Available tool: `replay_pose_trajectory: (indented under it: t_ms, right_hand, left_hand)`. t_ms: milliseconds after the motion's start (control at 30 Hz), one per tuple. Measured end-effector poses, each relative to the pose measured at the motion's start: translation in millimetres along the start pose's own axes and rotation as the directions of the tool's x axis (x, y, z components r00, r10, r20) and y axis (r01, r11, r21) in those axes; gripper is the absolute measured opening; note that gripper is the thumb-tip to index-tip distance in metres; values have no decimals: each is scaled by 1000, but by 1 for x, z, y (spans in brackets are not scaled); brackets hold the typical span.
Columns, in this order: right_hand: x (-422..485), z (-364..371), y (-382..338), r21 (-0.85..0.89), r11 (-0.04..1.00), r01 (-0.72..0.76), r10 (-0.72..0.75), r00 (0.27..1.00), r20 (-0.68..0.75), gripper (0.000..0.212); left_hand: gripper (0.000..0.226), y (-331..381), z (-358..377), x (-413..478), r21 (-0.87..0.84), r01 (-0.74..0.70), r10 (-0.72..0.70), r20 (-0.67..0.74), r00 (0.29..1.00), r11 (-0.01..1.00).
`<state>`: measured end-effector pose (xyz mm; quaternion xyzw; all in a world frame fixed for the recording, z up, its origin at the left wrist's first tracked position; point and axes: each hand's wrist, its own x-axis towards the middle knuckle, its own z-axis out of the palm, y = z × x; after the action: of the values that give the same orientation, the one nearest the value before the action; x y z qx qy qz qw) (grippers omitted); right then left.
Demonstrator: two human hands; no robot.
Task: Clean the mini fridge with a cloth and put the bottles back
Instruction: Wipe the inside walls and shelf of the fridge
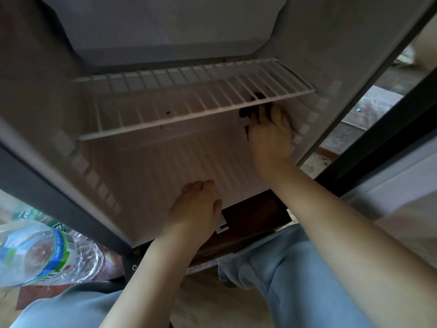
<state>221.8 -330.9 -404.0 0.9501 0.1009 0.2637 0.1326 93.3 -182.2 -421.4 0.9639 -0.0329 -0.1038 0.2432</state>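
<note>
The right hand (269, 136) was deep inside the mini fridge (47, 91), just under the front bar of the wire shelf (165, 100) near the right wall. Its fingers were curled round a dark cloth (244, 112). Most of the cloth was hidden behind the hand, and only dark scraps showed at the fingertips, above and below the shelf's bar. Whether the cloth was touching the wall could not be told.

The left hand (196, 209) lay lower and nearer, at the front edge of the ribbed fridge floor (165, 166). Its fingers were relaxed and close together, it held nothing, and its thumb lay beside the lip.

The shelf carried nothing, and above it sat a closed inner compartment (165, 27). To the right the open door (390, 114) showed its dark edge.

The bottles (35, 254) were outside the fridge at the lower left, beside its left wall. They were clear plastic with blue and green labels, and the nearest one lay on its side.

The person's knees, in pale blue trousers (283, 268), framed the forearms below.
</note>
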Motion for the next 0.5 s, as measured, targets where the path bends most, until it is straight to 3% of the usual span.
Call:
replay_pose_trajectory:
  t_ms: [133, 300, 400, 500]
  right_hand:
    - [-47, -18, 22, 102, 992, -70, 83, 989, -121, 40]
    - [-77, -39, 37, 145, 979, -147, 137, 988, 75, 64]
    - [-55, -38, 20, 99, 980, -175, 159, 976, 145, 44]
    - [-22, -39, 3, 45, 987, -151, 138, 967, 216, 49]
  left_hand:
    - [45, 3, -1, 3, -8, 5, -6, -17, 1000, 1000]
    - [31, 10, 0, -1, -31, -31, 29, -76, 997, 999]
    - [31, 11, -3, -2, -39, -41, 37, -94, 995, 998]
    - [33, 9, -7, -1, -54, -13, 7, -101, 995, 998]
